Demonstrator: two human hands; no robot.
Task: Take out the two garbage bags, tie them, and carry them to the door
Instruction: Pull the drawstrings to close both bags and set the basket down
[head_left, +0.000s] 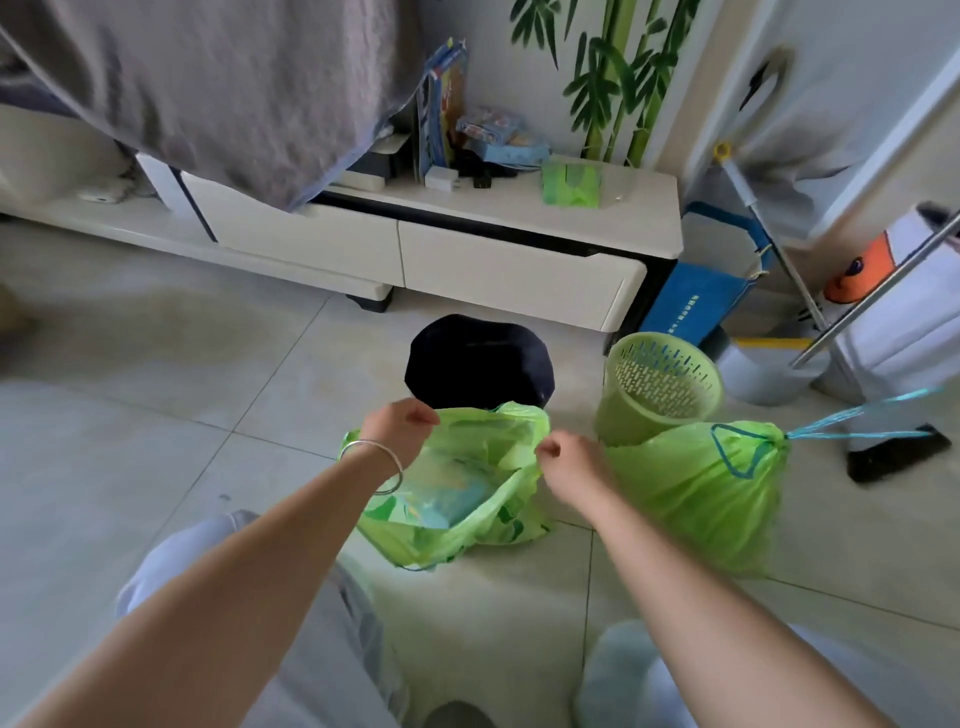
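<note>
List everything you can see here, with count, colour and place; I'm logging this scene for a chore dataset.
open garbage bag: 1, green, floor centre, mouth held open
tied garbage bag: 1, green, blue drawstring, floor right
dark bin: 1, black, behind the open bag
slotted bin: 1, light green, behind the tied bag
TV cabinet: 1, white, along the wall
tissue pack: 1, green, on the cabinet
grey cloth: 1, hanging top left
bamboo decal: 1, green, on the wall
bracelet: 1, silver, left wrist
left hand: 1, grip on the bag's left rim
right hand: 1, grip on the bag's right rim
</note>
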